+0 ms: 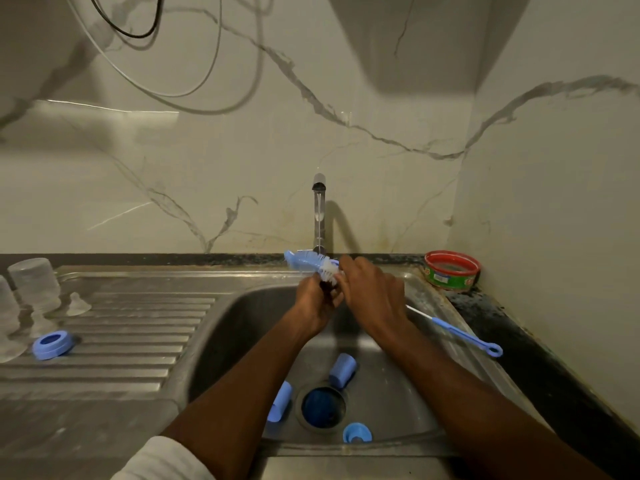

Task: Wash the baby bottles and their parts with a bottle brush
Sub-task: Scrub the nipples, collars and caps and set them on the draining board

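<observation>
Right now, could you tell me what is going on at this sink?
A person is scrubbing a small part with the bottle brush under the running tap. The right hand holds the brush; the left hand grips the part, which is mostly hidden. Blue caps wait in the sink, and clear bottles stand on the drainboard.

What the left hand (317, 301) grips below the bottle brush (310, 263) is dark and blurred, mostly covered by the right hand (372, 294); it cannot be identified. Left of the sink (242, 306), a clear bottle (8, 313) is cut by the frame's edge. The brush's handle is hidden inside the right hand
</observation>
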The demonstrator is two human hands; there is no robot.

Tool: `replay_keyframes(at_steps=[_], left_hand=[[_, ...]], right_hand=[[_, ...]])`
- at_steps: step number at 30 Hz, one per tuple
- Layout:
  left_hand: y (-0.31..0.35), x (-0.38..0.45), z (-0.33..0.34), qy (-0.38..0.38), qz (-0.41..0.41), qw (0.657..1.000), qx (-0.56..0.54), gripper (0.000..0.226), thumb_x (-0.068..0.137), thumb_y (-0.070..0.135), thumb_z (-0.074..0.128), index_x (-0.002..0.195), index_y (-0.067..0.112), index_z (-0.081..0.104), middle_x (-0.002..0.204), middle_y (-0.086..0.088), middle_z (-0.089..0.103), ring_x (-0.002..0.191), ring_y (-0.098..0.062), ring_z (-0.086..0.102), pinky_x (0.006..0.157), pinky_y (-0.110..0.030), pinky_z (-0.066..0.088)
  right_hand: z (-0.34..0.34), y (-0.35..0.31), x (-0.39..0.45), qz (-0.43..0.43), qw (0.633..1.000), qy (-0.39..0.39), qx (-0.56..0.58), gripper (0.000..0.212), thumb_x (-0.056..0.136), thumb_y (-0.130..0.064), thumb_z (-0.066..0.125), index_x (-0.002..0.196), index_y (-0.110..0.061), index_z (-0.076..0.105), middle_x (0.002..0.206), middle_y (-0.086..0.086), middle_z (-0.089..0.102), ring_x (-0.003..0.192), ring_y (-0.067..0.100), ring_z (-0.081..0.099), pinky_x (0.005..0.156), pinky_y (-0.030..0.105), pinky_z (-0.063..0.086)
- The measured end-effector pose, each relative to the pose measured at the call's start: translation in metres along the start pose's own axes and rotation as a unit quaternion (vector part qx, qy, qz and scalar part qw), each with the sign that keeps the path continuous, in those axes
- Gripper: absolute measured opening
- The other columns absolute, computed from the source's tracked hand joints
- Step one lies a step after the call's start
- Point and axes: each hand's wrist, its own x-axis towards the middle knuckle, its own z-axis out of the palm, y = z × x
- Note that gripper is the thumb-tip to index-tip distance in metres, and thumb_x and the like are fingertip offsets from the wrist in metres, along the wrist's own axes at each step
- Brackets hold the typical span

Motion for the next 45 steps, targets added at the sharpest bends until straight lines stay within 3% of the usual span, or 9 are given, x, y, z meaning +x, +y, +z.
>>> replay_keyframes(at_steps=[3, 6, 10, 14, 19, 25, 33, 40, 45], left_hand=[[-0.001, -0.002, 0.002, -0.038, 0.022, 0.998, 0.045, 0.025, 0.103, 0.012, 0.042, 0.113, 0.006, 0.064, 0.072, -0.003, 0.07, 0.059, -0.01, 0.066, 0.053, -0.022, 0.053], [-0.005, -0.004, 0.005, -0.043, 0.055, 0.995, 0.074, 0.021, 0.099, 0.009, 0.051, 0.108, 0.005, 0.069, 0.09, -0.01, 0.077, 0.075, -0.016, 0.074, 0.065, -0.025, 0.058], [0.003, 0.002, 0.003, 0.024, 0.107, 0.994, -0.004, 0.021, 0.104, 0.014, 0.05, 0.11, 0.004, 0.068, 0.101, -0.014, 0.076, 0.093, -0.024, 0.074, 0.084, -0.034, 0.062], [0.012, 0.0, -0.005, 0.055, 0.08, 0.994, -0.056, 0.02, 0.103, 0.008, 0.049, 0.106, 0.001, 0.067, 0.095, -0.015, 0.074, 0.085, -0.022, 0.072, 0.074, -0.03, 0.063], [0.0, -0.011, 0.001, -0.004, 0.038, 0.999, 0.027, 0.025, 0.105, 0.014, 0.042, 0.114, 0.006, 0.063, 0.088, -0.009, 0.072, 0.074, -0.018, 0.07, 0.062, -0.027, 0.059], [0.002, -0.001, 0.004, -0.011, 0.025, 1.0, 0.006, 0.025, 0.101, 0.006, 0.045, 0.104, 0.0, 0.069, 0.09, -0.015, 0.077, 0.075, -0.02, 0.076, 0.062, -0.026, 0.061], [0.017, 0.014, -0.03, 0.028, 0.036, 0.995, 0.089, 0.036, 0.109, 0.025, 0.042, 0.11, 0.0, 0.068, 0.084, -0.013, 0.077, 0.069, -0.016, 0.072, 0.061, -0.023, 0.06], [0.005, 0.013, -0.035, -0.044, 0.076, 0.96, 0.266, 0.023, 0.098, 0.027, 0.063, 0.108, 0.009, 0.073, 0.103, -0.011, 0.077, 0.087, -0.016, 0.073, 0.074, -0.026, 0.057], [0.01, 0.013, -0.039, 0.007, 0.175, 0.937, 0.302, 0.023, 0.092, 0.034, 0.068, 0.102, 0.015, 0.075, 0.096, -0.004, 0.078, 0.085, -0.013, 0.074, 0.068, -0.022, 0.057]], right_hand=[[-0.001, 0.0, 0.002, 0.03, 1.0, 0.001, -0.001, 0.036, 0.097, -0.041, 0.062, 0.127, -0.026, 0.05, 0.111, -0.001, 0.062, 0.082, 0.021, 0.066, 0.057, 0.031, 0.039], [-0.006, 0.002, 0.006, 0.089, 0.996, 0.003, -0.01, 0.028, 0.1, -0.041, 0.057, 0.123, -0.025, 0.05, 0.11, 0.0, 0.063, 0.084, 0.022, 0.066, 0.057, 0.032, 0.036], [-0.006, 0.006, 0.003, 0.109, 0.994, -0.002, 0.01, 0.024, 0.103, -0.04, 0.049, 0.12, -0.022, 0.051, 0.11, 0.002, 0.066, 0.087, 0.023, 0.066, 0.06, 0.032, 0.033], [-0.001, 0.006, 0.001, 0.049, 0.997, -0.012, 0.06, 0.02, 0.103, -0.037, 0.049, 0.116, -0.022, 0.052, 0.108, 0.003, 0.065, 0.088, 0.025, 0.065, 0.063, 0.033, 0.038], [0.004, -0.004, 0.003, -0.004, 0.998, -0.022, 0.064, 0.023, 0.102, -0.039, 0.05, 0.12, -0.024, 0.05, 0.108, 0.0, 0.063, 0.085, 0.022, 0.064, 0.063, 0.034, 0.047], [-0.001, 0.011, 0.01, 0.12, 0.992, -0.031, 0.022, 0.025, 0.099, -0.034, 0.055, 0.121, -0.023, 0.048, 0.113, 0.004, 0.065, 0.092, 0.027, 0.067, 0.064, 0.034, 0.037], [-0.001, 0.033, 0.004, 0.141, 0.988, -0.056, 0.021, 0.027, 0.098, -0.038, 0.059, 0.117, -0.021, 0.051, 0.11, 0.005, 0.067, 0.093, 0.026, 0.067, 0.064, 0.033, 0.039], [-0.001, 0.027, 0.002, 0.133, 0.99, -0.051, 0.016, 0.027, 0.096, -0.041, 0.059, 0.115, -0.022, 0.053, 0.108, 0.003, 0.068, 0.092, 0.024, 0.066, 0.064, 0.03, 0.033], [0.001, 0.033, 0.0, 0.122, 0.991, -0.037, 0.03, 0.026, 0.097, -0.045, 0.055, 0.112, -0.023, 0.055, 0.106, 0.003, 0.068, 0.091, 0.024, 0.066, 0.063, 0.03, 0.033]])
